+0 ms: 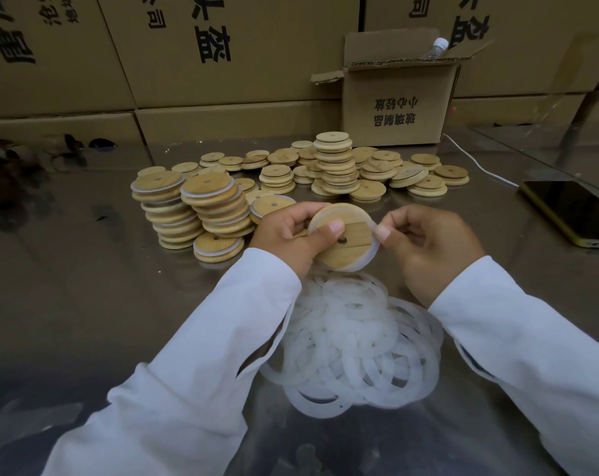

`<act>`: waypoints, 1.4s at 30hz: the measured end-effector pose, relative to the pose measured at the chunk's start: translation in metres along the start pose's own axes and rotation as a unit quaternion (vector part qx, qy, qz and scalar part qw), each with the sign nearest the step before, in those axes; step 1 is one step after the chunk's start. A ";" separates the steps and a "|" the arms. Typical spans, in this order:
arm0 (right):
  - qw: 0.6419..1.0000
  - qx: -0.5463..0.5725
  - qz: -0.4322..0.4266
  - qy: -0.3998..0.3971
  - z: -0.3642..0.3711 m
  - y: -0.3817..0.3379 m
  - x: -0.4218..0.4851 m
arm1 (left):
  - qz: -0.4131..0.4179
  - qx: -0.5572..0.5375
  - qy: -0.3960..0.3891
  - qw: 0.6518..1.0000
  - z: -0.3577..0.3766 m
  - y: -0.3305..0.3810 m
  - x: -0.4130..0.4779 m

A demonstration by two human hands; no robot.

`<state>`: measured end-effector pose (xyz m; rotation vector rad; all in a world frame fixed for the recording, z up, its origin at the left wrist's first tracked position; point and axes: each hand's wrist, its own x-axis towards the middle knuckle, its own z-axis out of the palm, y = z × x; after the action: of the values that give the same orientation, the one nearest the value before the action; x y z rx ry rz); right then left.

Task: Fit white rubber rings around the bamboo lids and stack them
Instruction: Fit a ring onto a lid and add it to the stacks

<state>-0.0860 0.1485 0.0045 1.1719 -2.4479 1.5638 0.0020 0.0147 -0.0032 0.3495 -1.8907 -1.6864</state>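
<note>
bamboo lid (342,240): gripped in left hand (291,235), thumb on its face; right hand (428,249) pinches white rubber ring (368,255) at lid's rim. loose rings pile (353,345) beneath.

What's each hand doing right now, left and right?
Left hand: grips the bamboo lid.
Right hand: pinches the white rubber ring at the lid's edge.

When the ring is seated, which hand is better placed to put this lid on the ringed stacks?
Probably the left hand. It grips the lid, and the ringed stacks stand on its side; the right hand only pinches the ring at the rim.
</note>
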 end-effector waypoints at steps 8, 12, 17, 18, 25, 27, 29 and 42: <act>0.998 0.062 0.002 -0.015 -0.002 0.003 0.001 | 0.020 0.012 0.000 1.000 -0.001 -0.003 -0.001; 0.996 0.089 0.004 0.010 0.000 0.005 0.000 | 0.023 0.007 0.010 1.000 0.001 -0.003 -0.002; 0.995 0.070 0.011 0.065 0.013 0.004 -0.005 | -0.009 -0.045 0.056 0.997 0.006 -0.005 -0.001; 0.996 0.059 0.010 0.072 0.015 0.004 -0.006 | -0.019 -0.064 0.060 0.996 0.007 -0.005 0.000; 0.995 0.013 -0.003 0.098 0.009 0.003 -0.006 | -0.029 -0.036 0.002 0.999 0.006 -0.010 0.000; 0.996 0.015 -0.006 0.085 0.009 0.003 -0.006 | -0.020 -0.011 -0.006 1.000 0.004 -0.010 0.000; 0.997 0.037 0.007 0.062 0.007 0.003 -0.004 | -0.017 0.005 -0.013 1.000 0.002 -0.009 0.000; 0.988 0.143 0.059 -0.004 -0.001 -0.001 -0.001 | 0.003 0.005 -0.028 1.000 -0.007 -0.006 0.003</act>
<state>-0.0846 0.1500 0.0052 1.0802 -2.3975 2.0011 0.0028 0.0068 -0.0080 0.3038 -1.9384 -1.7011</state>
